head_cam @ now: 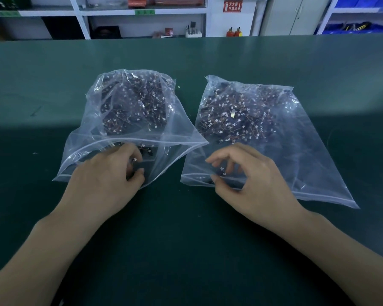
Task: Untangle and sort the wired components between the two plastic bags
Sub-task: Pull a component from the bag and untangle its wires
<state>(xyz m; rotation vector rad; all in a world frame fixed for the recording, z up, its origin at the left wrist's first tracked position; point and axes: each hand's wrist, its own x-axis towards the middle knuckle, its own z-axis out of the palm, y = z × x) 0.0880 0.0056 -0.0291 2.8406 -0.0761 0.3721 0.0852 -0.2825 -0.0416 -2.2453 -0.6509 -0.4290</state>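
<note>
Wired components [133, 104] in two plastic bags, mid-bench.
Left bag [111, 138] and right bag [296, 151] lay lengthwise, mouths toward near edge; left hand [111, 173] pinched a component inside, right hand [248, 180] curled loosely at its mouth.

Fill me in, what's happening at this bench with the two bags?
A person is sorting small wired components held in two clear zip bags on a green table. The left hand is inside the open mouth of the left bag, fingers curled around a dark component there. The right hand is at the mouth of the right bag, fingers loosely curled; whether it pinches a small piece is unclear. Both bags are still full of tangled parts.
</note>
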